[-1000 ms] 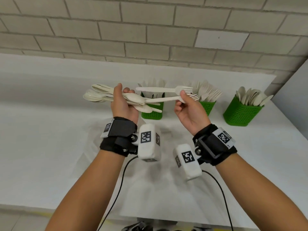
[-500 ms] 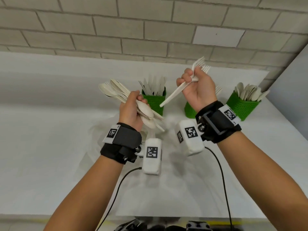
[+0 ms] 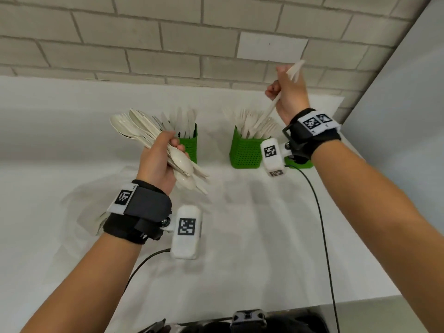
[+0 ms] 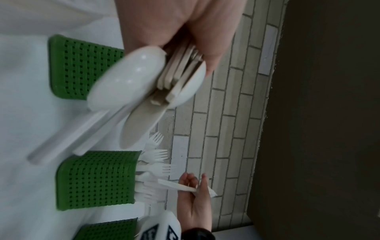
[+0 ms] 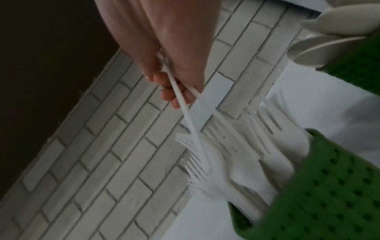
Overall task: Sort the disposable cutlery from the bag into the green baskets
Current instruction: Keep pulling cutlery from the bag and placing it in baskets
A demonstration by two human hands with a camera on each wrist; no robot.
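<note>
so the left hand (image 3: 157, 162) is gripping a fat bundle of cutlery (image 3: 153, 138), cream-white plastic, mostly spoons w/ bowls fanning both ways. right hand (image 3: 289, 97) is pinching two thin white forks (image 3: 274, 105), handles angling down over the middle green basket (image 3: 245, 152) that's already packing forks. left basket (image 3: 189, 145) is holding knives.
</note>
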